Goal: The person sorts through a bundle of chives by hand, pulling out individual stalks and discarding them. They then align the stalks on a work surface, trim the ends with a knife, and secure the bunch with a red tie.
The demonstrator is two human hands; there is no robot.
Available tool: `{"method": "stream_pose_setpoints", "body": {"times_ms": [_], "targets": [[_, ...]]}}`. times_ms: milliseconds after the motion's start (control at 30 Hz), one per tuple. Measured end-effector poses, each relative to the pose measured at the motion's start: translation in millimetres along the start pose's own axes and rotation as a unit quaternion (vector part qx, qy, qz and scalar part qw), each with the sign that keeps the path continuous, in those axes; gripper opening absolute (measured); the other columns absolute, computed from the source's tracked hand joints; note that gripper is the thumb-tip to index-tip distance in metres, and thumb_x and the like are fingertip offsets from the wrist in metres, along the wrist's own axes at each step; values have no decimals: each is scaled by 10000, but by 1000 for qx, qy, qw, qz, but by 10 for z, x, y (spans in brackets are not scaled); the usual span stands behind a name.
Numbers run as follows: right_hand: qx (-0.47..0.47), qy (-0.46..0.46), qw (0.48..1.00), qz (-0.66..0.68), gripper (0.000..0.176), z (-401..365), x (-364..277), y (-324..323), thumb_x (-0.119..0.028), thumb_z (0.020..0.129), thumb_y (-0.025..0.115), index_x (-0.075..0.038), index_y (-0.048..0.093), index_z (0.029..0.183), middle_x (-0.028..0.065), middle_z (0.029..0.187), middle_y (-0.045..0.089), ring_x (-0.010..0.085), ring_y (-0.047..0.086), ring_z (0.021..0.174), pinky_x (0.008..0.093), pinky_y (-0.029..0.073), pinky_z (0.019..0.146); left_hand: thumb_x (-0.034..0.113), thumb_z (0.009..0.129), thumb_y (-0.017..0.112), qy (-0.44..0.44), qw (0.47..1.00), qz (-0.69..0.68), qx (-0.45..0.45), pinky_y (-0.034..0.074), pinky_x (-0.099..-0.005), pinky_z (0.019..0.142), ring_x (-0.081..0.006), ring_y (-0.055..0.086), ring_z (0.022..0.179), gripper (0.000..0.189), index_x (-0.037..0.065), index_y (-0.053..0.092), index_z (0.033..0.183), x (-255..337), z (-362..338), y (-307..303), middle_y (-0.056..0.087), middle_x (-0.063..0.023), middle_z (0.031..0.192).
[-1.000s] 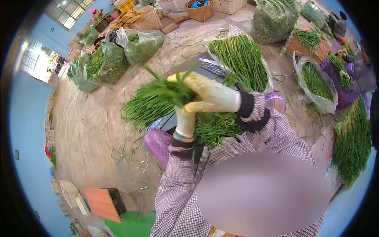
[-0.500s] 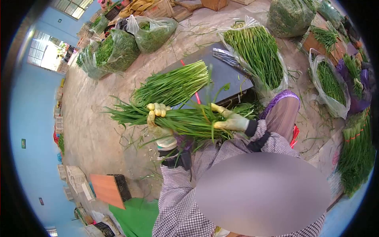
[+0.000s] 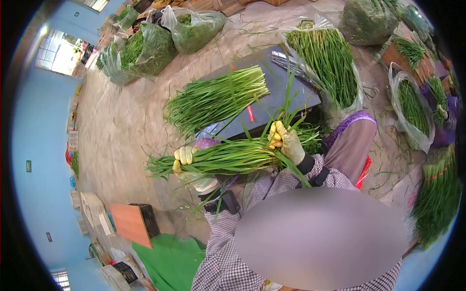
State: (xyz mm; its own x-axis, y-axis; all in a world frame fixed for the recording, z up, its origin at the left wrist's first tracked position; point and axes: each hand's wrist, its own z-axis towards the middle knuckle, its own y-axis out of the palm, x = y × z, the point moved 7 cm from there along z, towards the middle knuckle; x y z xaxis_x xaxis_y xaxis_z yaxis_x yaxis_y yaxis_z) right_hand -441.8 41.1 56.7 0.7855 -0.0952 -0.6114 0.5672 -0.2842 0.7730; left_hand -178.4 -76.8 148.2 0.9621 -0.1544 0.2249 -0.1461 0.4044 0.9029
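Drawn in from its loose spread of half a second ago, my gloved right hand (image 3: 287, 141) is curled into the chive bunch (image 3: 230, 156) before me. My left hand (image 3: 187, 164) clasps its leafy end — long, flat, glossy green blades.

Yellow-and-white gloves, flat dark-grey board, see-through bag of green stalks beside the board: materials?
Yellow-and-white gloves: likely fabric, matte; yellow areas suggest a rubber coating, unsure.
Flat dark-grey board: smooth, faint bluish sheen; painted metal or plastic, can't tell.
See-through bag: likely thin, glossy plastic film; stalks show through.
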Motion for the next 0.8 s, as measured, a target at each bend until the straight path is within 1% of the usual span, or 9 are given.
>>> {"method": "stream_pose_setpoints", "body": {"times_ms": [167, 367, 433, 500, 567, 633, 700, 733, 800], "targets": [[110, 0, 990, -85, 321, -59, -125, -60, -327, 1068, 508, -76, 567, 878, -24, 654, 498, 84, 496, 522, 239, 426, 456, 122, 904, 567, 2, 1000, -27, -5, 431, -374, 868, -126, 463, 687, 182, 155, 404, 832, -5, -132, -121, 426, 31, 734], [24, -39, 989, 138, 309, -69, -472, -418, -368, 1069, 489, -139, 510, 862, -79, 645, 371, 62, 332, 507, 235, 317, 449, 126, 908, 583, 20, 999, -31, -17, 430, -345, 821, -134, 473, 696, 168, 143, 430, 840, 46, -153, -95, 447, 31, 727], [12, -59, 990, 129, 302, -145, -750, -762, -376, 1066, 491, -147, 514, 871, -82, 658, 363, 58, 311, 518, 217, 299, 456, 132, 913, 590, 44, 998, -35, -39, 428, -322, 789, -123, 469, 691, 171, 143, 436, 840, 230, -114, -59, 458, 35, 714], [95, -71, 993, 23, 284, -249, -963, -1007, -367, 1061, 514, -143, 524, 886, -80, 659, 377, 41, 322, 510, 198, 304, 452, 138, 921, 594, 71, 993, -56, -70, 425, -297, 752, -108, 460, 674, 176, 144, 438, 839, 501, -65, -109, 470, 40, 698], [98, 18, 973, -208, 274, -256, -921, -975, -361, 1052, 536, -122, 569, 922, -61, 713, 513, 37, 390, 523, 195, 345, 454, 137, 941, 581, 81, 992, -52, -81, 407, -269, 699, -89, 449, 618, 175, 149, 441, 837, 469, -5, 84, 486, 46, 681], [102, 105, 944, -295, 279, -200, -622, -746, -354, 1046, 548, -92, 624, 988, -7, 814, 656, 49, 467, 544, 187, 370, 458, 135, 951, 570, 86, 986, -94, -107, 402, -265, 693, -88, 445, 588, 175, 155, 441, 834, 453, 53, 116, 486, 46, 684], [-32, 117, 908, -402, 355, -42, -298, -507, -345, 1021, 586, -31, 642, 1178, 60, 968, 734, 126, 633, 667, 268, 492, 562, 147, 946, 567, 53, 983, -83, -155, 401, -268, 691, -85, 464, 589, 143, 148, 455, 857, 331, 125, 291, 503, 39, 691], [-87, 75, 849, -516, 431, 140, -14, -626, -369, 996, 617, -19, 623, 1247, 95, 1054, 725, 210, 680, 840, 341, 542, 739, 153, 944, 566, 37, 980, -77, -179, 400, -270, 690, -84, 473, 590, 129, 145, 462, 868, 286, 158, 377, 512, 36, 695], [-118, 98, 829, -538, 536, 177, 109, -122, -439, 971, 633, 0, 608, 1277, 177, 1153, 696, 289, 647, 1056, 376, 498, 928, 171, 931, 565, -60, 964, -23, -257, 398, -275, 688, -86, 490, 585, 98, 129, 481, 902, 171, 245, 522, 540, 25, 703]]}}
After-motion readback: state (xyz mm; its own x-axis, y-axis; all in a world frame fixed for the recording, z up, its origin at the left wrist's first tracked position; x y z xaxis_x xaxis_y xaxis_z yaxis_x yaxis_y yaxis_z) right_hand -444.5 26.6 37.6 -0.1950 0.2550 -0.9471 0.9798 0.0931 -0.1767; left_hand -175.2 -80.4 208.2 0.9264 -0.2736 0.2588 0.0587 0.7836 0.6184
